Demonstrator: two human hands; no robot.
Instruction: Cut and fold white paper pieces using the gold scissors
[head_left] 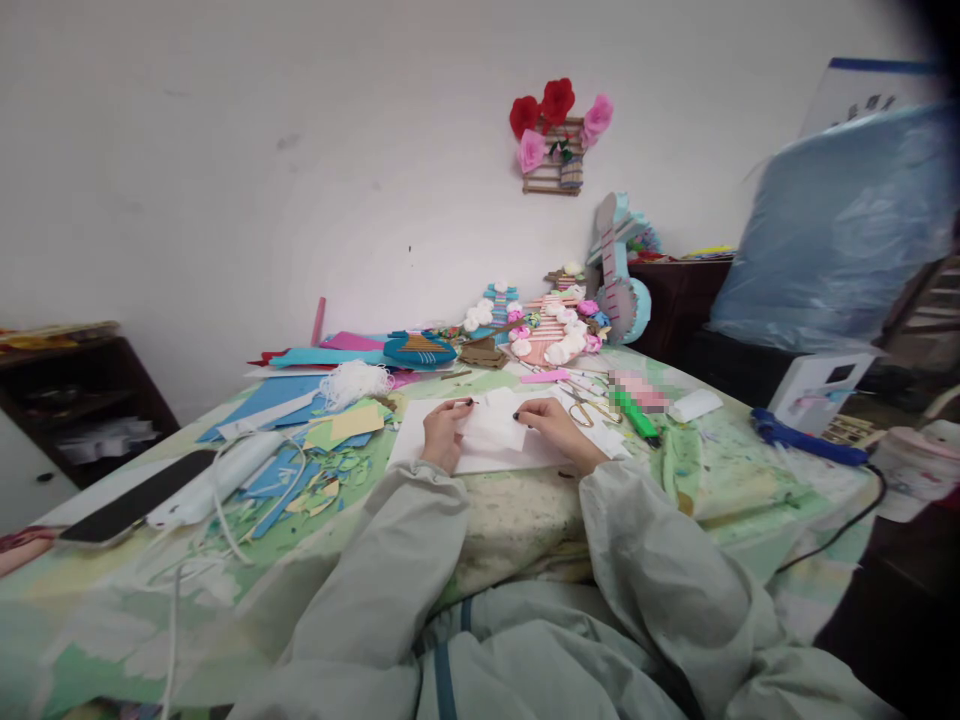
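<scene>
Between my two hands is a small piece of white paper (491, 425), raised a little over larger white sheets (416, 430) on the table. The fingers of my left hand (446, 430) are pinched at its left edge. My right hand (556, 427) pinches it near the right edge, thumb and fingers together. Scissors (581, 410) with gold-coloured handles lie just beyond my right hand. A pink strip (545, 376) rests behind the sheets.
Left are paper scraps (330, 480), white string (356, 383), a white power strip (217, 480) with cables and a black phone (139, 495). Right are a green cutter (637, 415) and a blue glue gun (806, 440). Paper crafts (555, 325) stand at the back.
</scene>
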